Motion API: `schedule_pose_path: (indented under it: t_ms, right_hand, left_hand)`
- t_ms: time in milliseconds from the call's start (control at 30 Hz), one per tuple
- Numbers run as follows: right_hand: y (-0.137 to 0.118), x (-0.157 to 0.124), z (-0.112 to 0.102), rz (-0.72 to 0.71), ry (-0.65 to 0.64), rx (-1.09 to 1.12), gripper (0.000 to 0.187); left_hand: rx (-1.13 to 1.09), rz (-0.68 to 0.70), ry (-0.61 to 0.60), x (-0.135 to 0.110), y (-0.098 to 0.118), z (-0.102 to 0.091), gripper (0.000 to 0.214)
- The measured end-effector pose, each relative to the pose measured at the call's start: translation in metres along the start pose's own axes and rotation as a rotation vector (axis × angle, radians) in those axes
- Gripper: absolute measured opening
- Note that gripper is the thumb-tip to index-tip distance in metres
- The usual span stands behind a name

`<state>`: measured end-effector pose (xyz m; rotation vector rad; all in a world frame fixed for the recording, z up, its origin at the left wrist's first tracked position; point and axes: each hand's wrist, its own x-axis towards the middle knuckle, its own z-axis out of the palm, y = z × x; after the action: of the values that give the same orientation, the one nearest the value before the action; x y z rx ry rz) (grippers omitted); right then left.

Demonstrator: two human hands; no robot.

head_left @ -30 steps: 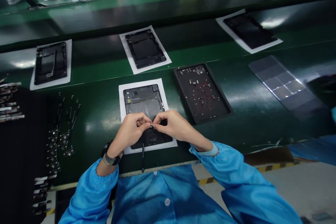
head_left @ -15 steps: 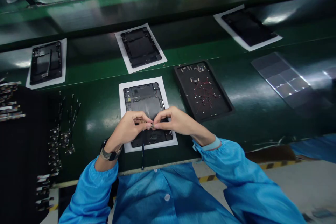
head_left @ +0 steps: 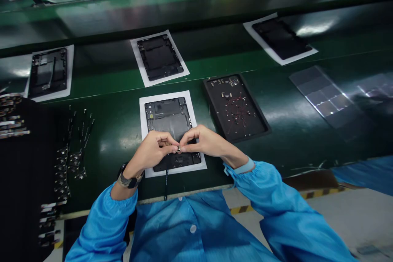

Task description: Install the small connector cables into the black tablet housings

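Though long axis unclear, tiny part (head_left: 179,149) in grip of left hand (head_left: 153,147) and right hand (head_left: 208,142)

- Black, flat, rectangular tablet housing (head_left: 167,123): lying open, inner side up, far end angled slightly toward 11 o'clock, a small yellow patch (head_left: 151,117) at its 10 o'clock.
- Tiny, pale, metallic-looking component (head_left: 179,148): pinched over the housing, toward 5 o'clock from its centre, mostly hidden.
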<state>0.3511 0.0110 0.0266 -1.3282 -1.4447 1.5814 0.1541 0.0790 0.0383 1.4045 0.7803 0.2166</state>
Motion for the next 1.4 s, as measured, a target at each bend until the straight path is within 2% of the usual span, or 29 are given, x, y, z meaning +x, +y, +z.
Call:
schedule_pose_path:
  t_ms: [67, 100, 167, 233, 300, 333, 400, 467, 600, 700, 800, 933, 1100, 1267, 1400]
  right_hand:
    - [-0.004, -0.004, -0.006, -0.035, 0.024, -0.052, 0.017]
    - [-0.006, -0.007, -0.009, -0.065, 0.082, -0.106, 0.017]
    - [-0.007, -0.013, -0.013, -0.112, 0.260, -0.276, 0.014]
    - [-0.004, -0.017, -0.011, -0.104, 0.380, -0.481, 0.008]
    - [0.000, -0.017, -0.003, -0.045, 0.382, -0.664, 0.008]
    - [0.002, -0.016, 0.002, -0.012, 0.365, -0.741, 0.009]
    - [0.005, -0.014, 0.013, 0.035, 0.339, -0.852, 0.010]
    - [0.005, -0.014, 0.021, 0.045, 0.312, -0.885, 0.014]
    - [0.003, -0.024, 0.027, -0.018, 0.326, -0.782, 0.013]
    - [0.005, -0.031, 0.027, -0.027, 0.338, -0.656, 0.011]
    - [0.010, -0.032, 0.027, -0.002, 0.310, -0.500, 0.005]
    - [0.013, -0.032, 0.026, 0.012, 0.306, -0.368, 0.010]
    - [0.014, -0.035, 0.025, 0.014, 0.348, -0.470, 0.012]
    - [0.009, -0.039, 0.020, -0.003, 0.338, -0.516, 0.016]
    - [0.005, -0.039, 0.017, -0.024, 0.324, -0.465, 0.016]
  left_hand:
    - [-0.019, 0.000, 0.017, -0.003, 0.004, -0.005, 0.002]
    - [-0.038, 0.012, 0.053, -0.006, 0.007, -0.010, 0.007]
    - [-0.105, 0.073, 0.212, -0.014, 0.014, -0.023, 0.018]
    - [-0.207, 0.181, 0.453, -0.026, 0.020, -0.037, 0.023]
    - [-0.322, 0.291, 0.667, -0.038, 0.024, -0.048, 0.020]
    - [-0.374, 0.329, 0.735, -0.043, 0.024, -0.050, 0.019]
    - [-0.452, 0.361, 0.797, -0.053, 0.020, -0.048, 0.021]
    - [-0.496, 0.330, 0.807, -0.059, 0.012, -0.038, 0.029]
    - [-0.538, 0.164, 0.765, -0.061, -0.013, -0.004, 0.044]
    - [-0.523, 0.067, 0.766, -0.055, -0.026, 0.019, 0.033]
    - [-0.507, 0.034, 0.767, -0.045, -0.032, 0.034, 0.027]
    - [-0.530, 0.021, 0.709, -0.035, -0.032, 0.044, 0.028]
    - [-0.533, 0.019, 0.668, -0.029, -0.032, 0.050, 0.028]
    - [-0.530, 0.020, 0.612, -0.025, -0.035, 0.056, 0.027]
    - [-0.544, 0.028, 0.572, -0.019, -0.038, 0.063, 0.025]
